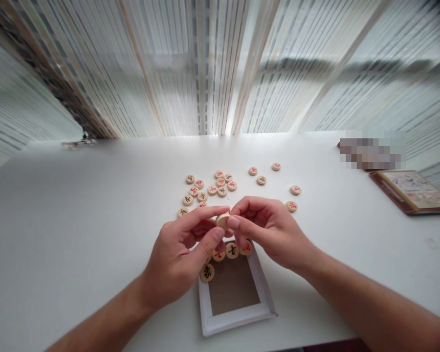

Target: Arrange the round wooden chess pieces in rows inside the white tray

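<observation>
A round wooden piece [222, 221] is held up between my two hands, above the far edge of an open white box [238, 320]. My left hand [185, 252] grips its left side with thumb and fingers. On its right side, the thumb and fingertips of my right hand [267, 227] pinch it. Inside the box, pieces with red and black characters line the far edge, among them a black-marked one [232, 250] and a red-marked one [246, 247]. Another black-marked piece [207, 272] lies at the left wall. My left hand partly covers the row.
Several loose pieces [220, 182] lie on the white table [95, 234] beyond my hands, with a few more [291, 206] to the right. A brown-edged book [414, 190] and a blurred item [370, 152] are at the far right. Striped curtains [220, 63] hang behind the table.
</observation>
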Available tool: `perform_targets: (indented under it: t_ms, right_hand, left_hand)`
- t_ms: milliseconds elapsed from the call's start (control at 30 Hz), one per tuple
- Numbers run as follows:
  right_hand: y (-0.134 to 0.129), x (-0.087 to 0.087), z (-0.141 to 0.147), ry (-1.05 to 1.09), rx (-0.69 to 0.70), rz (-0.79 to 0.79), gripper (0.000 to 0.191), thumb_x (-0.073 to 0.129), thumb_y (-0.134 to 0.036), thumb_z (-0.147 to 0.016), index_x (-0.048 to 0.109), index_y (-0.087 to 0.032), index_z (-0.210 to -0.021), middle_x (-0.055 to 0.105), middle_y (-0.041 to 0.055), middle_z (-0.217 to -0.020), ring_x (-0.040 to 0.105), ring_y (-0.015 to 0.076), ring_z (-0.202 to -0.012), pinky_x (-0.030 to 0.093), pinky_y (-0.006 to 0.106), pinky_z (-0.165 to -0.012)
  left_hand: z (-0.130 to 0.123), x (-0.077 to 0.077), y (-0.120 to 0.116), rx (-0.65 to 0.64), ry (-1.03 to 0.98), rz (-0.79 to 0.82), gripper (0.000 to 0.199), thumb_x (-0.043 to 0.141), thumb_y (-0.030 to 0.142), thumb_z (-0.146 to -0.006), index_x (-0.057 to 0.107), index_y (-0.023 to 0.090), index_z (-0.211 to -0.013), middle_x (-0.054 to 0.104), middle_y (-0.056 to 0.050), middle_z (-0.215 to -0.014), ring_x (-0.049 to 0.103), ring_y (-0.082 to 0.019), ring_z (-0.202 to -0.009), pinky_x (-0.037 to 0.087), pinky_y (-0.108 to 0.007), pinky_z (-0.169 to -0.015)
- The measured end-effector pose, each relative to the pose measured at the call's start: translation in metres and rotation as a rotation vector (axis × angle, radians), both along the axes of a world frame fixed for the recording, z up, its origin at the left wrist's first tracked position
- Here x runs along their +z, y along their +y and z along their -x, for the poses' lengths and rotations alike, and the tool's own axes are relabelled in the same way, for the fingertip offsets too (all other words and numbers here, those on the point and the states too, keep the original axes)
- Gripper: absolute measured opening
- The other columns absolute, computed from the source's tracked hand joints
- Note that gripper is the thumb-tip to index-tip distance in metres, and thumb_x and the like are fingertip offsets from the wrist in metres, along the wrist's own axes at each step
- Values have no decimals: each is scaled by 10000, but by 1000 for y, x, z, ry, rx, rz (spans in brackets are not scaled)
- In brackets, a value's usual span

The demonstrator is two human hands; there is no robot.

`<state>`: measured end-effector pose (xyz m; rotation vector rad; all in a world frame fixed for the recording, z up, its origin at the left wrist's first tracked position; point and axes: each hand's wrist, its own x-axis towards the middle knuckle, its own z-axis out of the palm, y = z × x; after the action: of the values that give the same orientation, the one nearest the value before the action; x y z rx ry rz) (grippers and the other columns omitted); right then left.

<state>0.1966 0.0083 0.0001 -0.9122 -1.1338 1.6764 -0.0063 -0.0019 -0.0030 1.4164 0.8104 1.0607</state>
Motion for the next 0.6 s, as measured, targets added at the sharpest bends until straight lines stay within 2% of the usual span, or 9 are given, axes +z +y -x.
perform_targets:
  t_ms: [200,500,600]
  right_hand:
    - [-1,2,-1,-11,14,25,359,987,-396,-801,722,-154,-814,684,-17,-624,611,102,-544,483,197,-518]
    - [-3,0,-3,-31,48,39,382,920,-466,-873,701,-169,-774,695,1,-620,625,124,-550,448,226,-523]
    - [-3,1,-3,-9,73,38,367,923,-453,-872,717,-168,-770,704,3,-634,641,122,-569,479,224,-546]
  left_hand:
    - [-2,2,1,-42,-118,141,241,760,217,-1027,783,175,-1263,812,-19,-788,768,-124,-698,652,-197,-697]
    - [-2,2,2,-90,-179,260,276,849,246,-966,790,167,-1224,849,-60,-833,809,-162,-725,675,-232,-713]
    - [-2,3,2,-91,-193,276,273,875,260,-944,798,161,-1186,845,-57,-801,800,-162,-684,671,-234,-687]
